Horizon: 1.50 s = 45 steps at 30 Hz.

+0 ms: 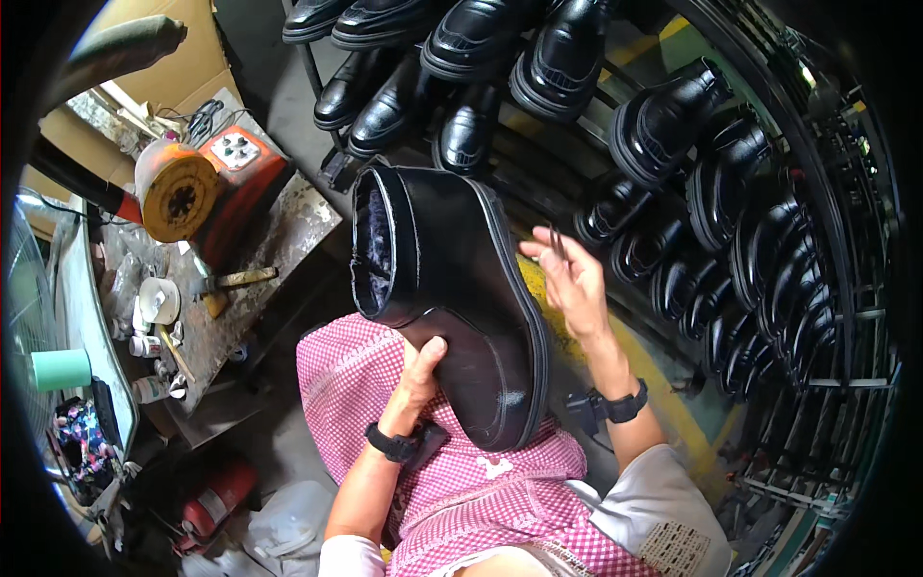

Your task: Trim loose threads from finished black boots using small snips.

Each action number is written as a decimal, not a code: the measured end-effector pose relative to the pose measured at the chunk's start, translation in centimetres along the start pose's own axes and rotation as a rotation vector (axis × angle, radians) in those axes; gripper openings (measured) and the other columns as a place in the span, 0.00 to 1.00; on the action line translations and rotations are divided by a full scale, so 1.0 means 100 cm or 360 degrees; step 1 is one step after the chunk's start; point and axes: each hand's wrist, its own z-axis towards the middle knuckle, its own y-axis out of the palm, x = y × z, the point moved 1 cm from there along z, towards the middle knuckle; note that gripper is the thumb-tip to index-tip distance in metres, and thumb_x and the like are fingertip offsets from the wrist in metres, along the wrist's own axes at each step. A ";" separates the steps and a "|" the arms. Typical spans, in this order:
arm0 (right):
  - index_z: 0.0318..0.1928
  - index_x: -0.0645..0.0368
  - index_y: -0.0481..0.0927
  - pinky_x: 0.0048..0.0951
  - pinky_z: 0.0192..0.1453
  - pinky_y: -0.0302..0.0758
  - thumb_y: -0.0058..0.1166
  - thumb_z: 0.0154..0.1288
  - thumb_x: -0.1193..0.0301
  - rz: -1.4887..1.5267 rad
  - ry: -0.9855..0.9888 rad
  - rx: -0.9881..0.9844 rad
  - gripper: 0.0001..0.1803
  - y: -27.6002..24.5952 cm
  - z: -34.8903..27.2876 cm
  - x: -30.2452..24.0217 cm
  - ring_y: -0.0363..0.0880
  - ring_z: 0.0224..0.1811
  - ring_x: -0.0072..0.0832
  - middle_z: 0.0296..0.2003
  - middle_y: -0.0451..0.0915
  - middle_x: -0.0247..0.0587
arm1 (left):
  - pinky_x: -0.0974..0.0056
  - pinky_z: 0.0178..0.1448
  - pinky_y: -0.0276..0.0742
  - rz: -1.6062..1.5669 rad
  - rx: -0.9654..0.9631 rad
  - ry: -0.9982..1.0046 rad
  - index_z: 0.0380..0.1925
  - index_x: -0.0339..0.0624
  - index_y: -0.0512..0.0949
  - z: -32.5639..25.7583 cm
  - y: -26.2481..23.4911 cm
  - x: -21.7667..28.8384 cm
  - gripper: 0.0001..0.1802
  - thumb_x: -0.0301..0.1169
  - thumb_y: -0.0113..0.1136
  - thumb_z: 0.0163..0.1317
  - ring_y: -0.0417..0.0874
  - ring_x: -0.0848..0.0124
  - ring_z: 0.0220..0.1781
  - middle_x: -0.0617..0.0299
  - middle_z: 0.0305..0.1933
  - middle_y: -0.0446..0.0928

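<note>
My left hand (pixel 418 370) grips a large black leather shoe (pixel 452 288) from beneath, near its heel, holding it up over my lap with its opening turned to the left. My right hand (pixel 572 279) hovers just right of the shoe's sole edge, pinching a small thin dark tool (pixel 557 242) between the fingertips. Both wrists carry black bands. A pink checked apron (pixel 461 481) covers my lap under the shoe.
Racks (pixel 846 288) of finished black shoes (pixel 673 120) fill the top and right. A worn workbench (pixel 260 260) at left bears an orange machine (pixel 178 192), a hammer (pixel 236 281), tape rolls and small bottles. A red extinguisher (pixel 216 500) lies on the floor at lower left.
</note>
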 end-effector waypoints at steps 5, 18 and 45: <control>0.61 0.64 0.58 0.27 0.57 0.67 0.67 0.48 0.63 -0.0135 -0.0388 -0.0031 0.43 0.015 -0.007 -0.020 0.68 0.54 0.28 0.52 0.69 0.47 | 0.63 0.49 0.75 -0.0037 0.0025 -0.0107 0.52 0.35 0.61 0.003 0.002 0.003 0.36 0.47 0.60 0.51 0.76 0.66 0.44 0.53 0.47 0.71; 0.63 0.66 0.53 0.20 0.42 0.66 0.61 0.53 0.61 0.0073 -0.0069 -0.0251 0.43 -0.017 -0.035 0.019 0.69 0.40 0.20 0.57 0.65 0.50 | 0.66 0.55 0.68 0.0152 0.0061 0.0013 0.51 0.34 0.63 0.016 0.014 0.007 0.30 0.43 0.56 0.56 0.72 0.69 0.49 0.56 0.47 0.71; 0.40 0.66 0.79 0.24 0.44 0.69 0.60 0.52 0.58 -0.0560 -0.0082 0.1069 0.23 -0.063 0.174 0.120 0.78 0.31 0.25 0.36 0.81 0.46 | 0.63 0.49 0.76 0.0303 -0.0216 -0.0089 0.62 0.36 0.55 0.038 0.021 0.010 0.26 0.30 0.42 0.64 0.77 0.64 0.48 0.49 0.56 0.67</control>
